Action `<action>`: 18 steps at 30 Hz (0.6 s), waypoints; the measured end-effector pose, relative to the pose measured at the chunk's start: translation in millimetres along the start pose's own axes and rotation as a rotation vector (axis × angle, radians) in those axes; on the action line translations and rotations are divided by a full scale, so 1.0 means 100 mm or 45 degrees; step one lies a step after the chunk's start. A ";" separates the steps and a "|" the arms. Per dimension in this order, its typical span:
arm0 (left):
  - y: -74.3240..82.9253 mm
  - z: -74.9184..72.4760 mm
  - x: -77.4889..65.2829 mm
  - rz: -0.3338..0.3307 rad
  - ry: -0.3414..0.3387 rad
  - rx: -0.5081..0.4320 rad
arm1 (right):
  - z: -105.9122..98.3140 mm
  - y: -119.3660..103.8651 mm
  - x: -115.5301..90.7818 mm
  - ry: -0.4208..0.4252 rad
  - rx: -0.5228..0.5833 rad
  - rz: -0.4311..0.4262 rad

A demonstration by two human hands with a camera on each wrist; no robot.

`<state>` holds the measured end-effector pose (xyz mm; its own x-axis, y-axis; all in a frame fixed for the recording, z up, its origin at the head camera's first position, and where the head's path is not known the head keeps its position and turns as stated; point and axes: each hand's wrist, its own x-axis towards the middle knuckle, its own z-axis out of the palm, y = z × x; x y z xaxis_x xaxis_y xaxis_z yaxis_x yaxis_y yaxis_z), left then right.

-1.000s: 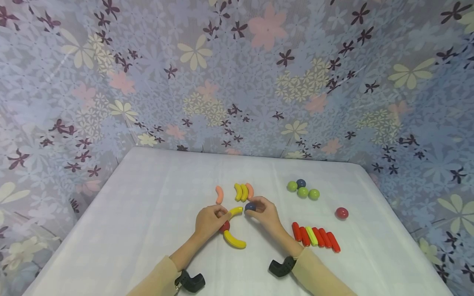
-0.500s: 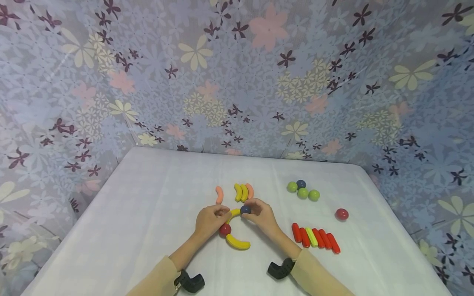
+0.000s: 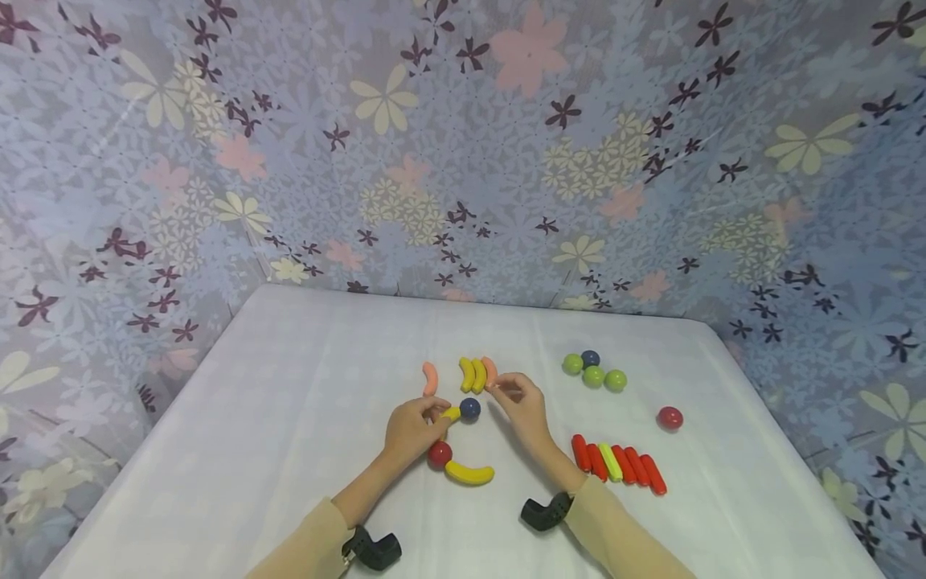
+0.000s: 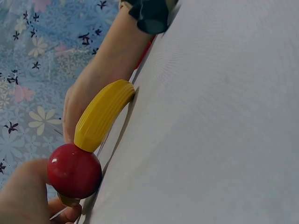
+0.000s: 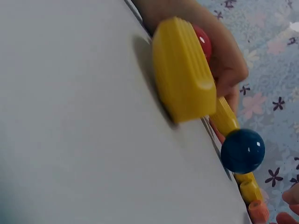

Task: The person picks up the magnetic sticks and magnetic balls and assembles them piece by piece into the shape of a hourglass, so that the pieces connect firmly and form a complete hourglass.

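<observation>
My left hand [image 3: 415,432] pinches a yellow curved rod [image 3: 452,413], partly hidden by the fingers. At the rod's right end a dark blue ball [image 3: 470,408] touches it. Below my left fingers lies a red ball [image 3: 439,454]. It meets one end of a second yellow curved rod [image 3: 470,474], which the left wrist view shows close up, red ball [image 4: 74,171] against the rod [image 4: 103,114]. My right hand [image 3: 526,410] holds nothing; its bent thumb and fingers are close to a pink curved rod [image 3: 489,370]. In the right wrist view its fingertips [image 5: 292,196] stand apart from the blue ball [image 5: 243,151].
Two short yellow curved rods [image 3: 473,375] stand beside the pink one. Another pink rod [image 3: 430,379] lies left of them. Green balls [image 3: 593,376] and a blue ball [image 3: 590,359] sit back right, a red ball [image 3: 670,418] farther right. Several red straight rods [image 3: 632,465] flank a lime one [image 3: 610,463].
My right hand brought the blue ball left to the end of the yellow curved rod, let go of it, and moved back toward the pink rod. The lower yellow rod shifted slightly right.
</observation>
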<state>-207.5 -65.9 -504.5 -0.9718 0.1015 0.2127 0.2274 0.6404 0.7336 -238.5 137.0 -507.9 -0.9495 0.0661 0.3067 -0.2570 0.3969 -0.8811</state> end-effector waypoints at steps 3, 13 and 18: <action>0.00 0.00 -0.01 0.019 -0.015 0.041 | 0.02 0.06 0.08 0.084 -0.039 0.021; -0.02 0.03 0.00 0.147 -0.182 -0.099 | 0.11 0.13 0.27 0.103 -0.096 0.029; -0.02 0.02 0.01 0.107 -0.345 -0.266 | 0.11 0.13 0.27 0.092 -0.133 -0.013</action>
<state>-209.0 -65.4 -507.4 -0.9239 0.3635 0.1191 0.2875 0.4546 0.8430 -269.5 133.9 -515.5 -0.9306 0.1260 0.3436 -0.2426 0.4905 -0.8370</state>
